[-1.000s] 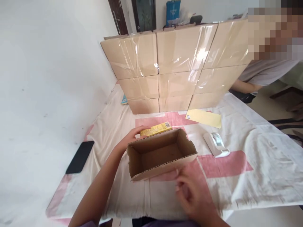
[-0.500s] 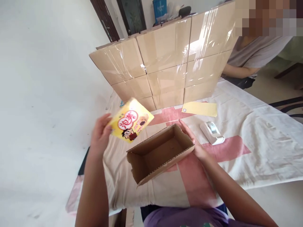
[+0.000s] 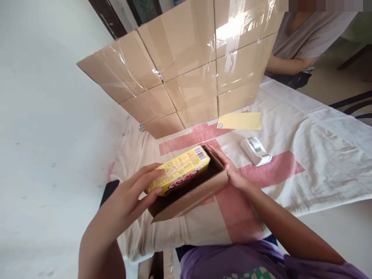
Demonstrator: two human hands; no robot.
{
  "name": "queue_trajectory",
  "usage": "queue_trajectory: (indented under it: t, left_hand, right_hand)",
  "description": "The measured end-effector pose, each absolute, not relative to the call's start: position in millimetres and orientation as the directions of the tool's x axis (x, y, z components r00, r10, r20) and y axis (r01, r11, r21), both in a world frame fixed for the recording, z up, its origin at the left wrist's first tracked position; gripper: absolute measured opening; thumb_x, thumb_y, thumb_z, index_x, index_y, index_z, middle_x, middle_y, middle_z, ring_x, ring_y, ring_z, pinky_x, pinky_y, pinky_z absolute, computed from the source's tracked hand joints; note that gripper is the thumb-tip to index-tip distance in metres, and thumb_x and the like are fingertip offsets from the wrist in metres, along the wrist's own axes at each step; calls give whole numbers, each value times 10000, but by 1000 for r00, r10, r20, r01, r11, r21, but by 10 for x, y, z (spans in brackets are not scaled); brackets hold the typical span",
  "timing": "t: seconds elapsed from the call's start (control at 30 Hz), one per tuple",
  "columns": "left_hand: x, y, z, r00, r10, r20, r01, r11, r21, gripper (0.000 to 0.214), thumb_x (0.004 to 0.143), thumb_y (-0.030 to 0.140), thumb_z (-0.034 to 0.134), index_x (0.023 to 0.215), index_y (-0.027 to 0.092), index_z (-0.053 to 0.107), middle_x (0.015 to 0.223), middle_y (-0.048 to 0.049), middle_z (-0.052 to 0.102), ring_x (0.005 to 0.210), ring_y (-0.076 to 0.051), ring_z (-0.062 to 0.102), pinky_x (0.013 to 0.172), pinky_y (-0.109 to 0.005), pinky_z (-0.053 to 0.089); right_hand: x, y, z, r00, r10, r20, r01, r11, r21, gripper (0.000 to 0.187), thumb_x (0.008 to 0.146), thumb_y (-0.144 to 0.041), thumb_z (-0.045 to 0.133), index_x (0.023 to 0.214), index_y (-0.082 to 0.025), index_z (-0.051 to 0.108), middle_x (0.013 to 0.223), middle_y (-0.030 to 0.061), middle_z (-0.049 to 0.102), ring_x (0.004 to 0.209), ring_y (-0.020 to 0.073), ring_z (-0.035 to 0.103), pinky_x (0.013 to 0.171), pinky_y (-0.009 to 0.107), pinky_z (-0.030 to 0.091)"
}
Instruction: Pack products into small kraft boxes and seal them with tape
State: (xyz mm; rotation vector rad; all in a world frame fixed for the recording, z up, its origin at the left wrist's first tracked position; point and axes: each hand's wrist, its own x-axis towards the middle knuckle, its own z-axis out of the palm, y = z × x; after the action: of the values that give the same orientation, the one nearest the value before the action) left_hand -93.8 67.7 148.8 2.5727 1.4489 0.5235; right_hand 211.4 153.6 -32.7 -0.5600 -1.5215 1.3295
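My left hand (image 3: 139, 190) grips the near left end of a yellow snack box (image 3: 180, 168) with red lettering and a barcode on its upturned narrow side. The snack box sits partly inside an open brown cardboard box (image 3: 194, 195), along its far wall. Against the right end of the cardboard box rests my right hand (image 3: 229, 168), its thumb near the rim and its fingers along the outside, steadying it. Bare cardboard interior shows on the near side of the snack box.
Behind stands a tall taped cardboard panel (image 3: 192, 91). A white tape dispenser (image 3: 255, 152) and a yellow card (image 3: 241, 121) lie on the cloth-covered table (image 3: 290, 135). At the far right is another person (image 3: 302, 46). A wall (image 3: 43, 135) borders the left.
The yellow snack box has moved right and down from beside the cardboard box into it, turned onto a narrow side. My right hand stays at the cardboard box's end. The view has shifted.
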Motion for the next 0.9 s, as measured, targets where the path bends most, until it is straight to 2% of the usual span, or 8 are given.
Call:
queue_trajectory:
  t: [0.13, 0.27, 0.4, 0.53, 0.67, 0.73, 0.83, 0.9]
  left_hand:
    - [-719, 734, 1337, 573, 815, 79, 796, -577, 180, 349, 1056, 338, 473, 1376, 290, 603, 1443, -78, 623, 1239, -228, 678, 1019, -342, 594]
    - [-634, 757, 1258, 604, 795, -57, 796, -600, 75, 384, 1056, 301, 425, 1409, 250, 568, 1358, -96, 665, 1151, -231, 706, 921, -351, 624]
    - [-652, 751, 1315, 639, 769, 15, 767, -639, 54, 400, 1039, 265, 439, 1428, 241, 528, 1366, -102, 664, 1106, -215, 720, 880, -315, 618]
    - [-675, 747, 1285, 576, 806, 133, 805, -588, 81, 419, 1035, 335, 491, 1444, 251, 524, 1376, -97, 677, 1126, -232, 722, 871, -328, 615]
    - [-698, 809, 1158, 566, 824, -33, 823, -563, 72, 380, 1006, 372, 537, 1354, 255, 637, 1293, -75, 729, 1159, -281, 696, 953, -439, 583]
    - [-712, 831, 1125, 545, 832, -103, 838, -545, 31, 387, 968, 350, 584, 1334, 251, 663, 1195, -81, 757, 1126, -301, 687, 936, -474, 565]
    - [-729, 822, 1116, 533, 838, -114, 842, -538, -22, 490, 922, 382, 646, 1394, 250, 635, 1041, -91, 761, 1039, -305, 672, 865, -469, 543]
    - [-731, 799, 1101, 536, 839, -97, 841, -540, -26, 512, 927, 396, 643, 1420, 262, 616, 1026, -91, 752, 1034, -294, 656, 861, -451, 526]
  right_hand:
    - [2130, 1490, -253, -428, 809, 403, -244, 325, -914, 822, 960, -773, 446, 1635, -316, 339, 1706, 77, 328, 1579, 296, 307, 1282, 493, 302]
    - [2139, 1447, -182, -454, 807, 379, -226, 307, -924, 823, 956, -775, 453, 1630, -314, 350, 1707, 76, 325, 1597, 287, 260, 1293, 486, 270]
    - [2145, 1435, -176, -461, 806, 372, -220, 302, -928, 826, 958, -780, 444, 1628, -305, 355, 1712, 78, 314, 1602, 288, 245, 1305, 487, 234]
    - [2139, 1435, -203, -454, 819, 350, -188, 296, -937, 847, 951, -794, 433, 1628, -290, 358, 1709, 79, 320, 1600, 291, 251, 1306, 483, 239]
    - [2124, 1434, -206, -443, 836, 324, -157, 283, -946, 822, 957, -791, 418, 1618, -305, 376, 1702, 72, 335, 1588, 293, 281, 1297, 477, 270]
    - [2120, 1437, -201, -447, 835, 321, -162, 277, -947, 800, 964, -779, 425, 1616, -319, 377, 1705, 62, 331, 1584, 289, 293, 1290, 466, 290]
    - [2120, 1445, -193, -448, 837, 315, -158, 272, -949, 802, 955, -785, 439, 1615, -333, 378, 1700, 50, 344, 1577, 288, 308, 1283, 457, 308]
    - [2122, 1448, -186, -445, 841, 307, -143, 272, -952, 806, 948, -792, 440, 1611, -337, 384, 1685, 49, 374, 1571, 292, 319, 1280, 459, 316]
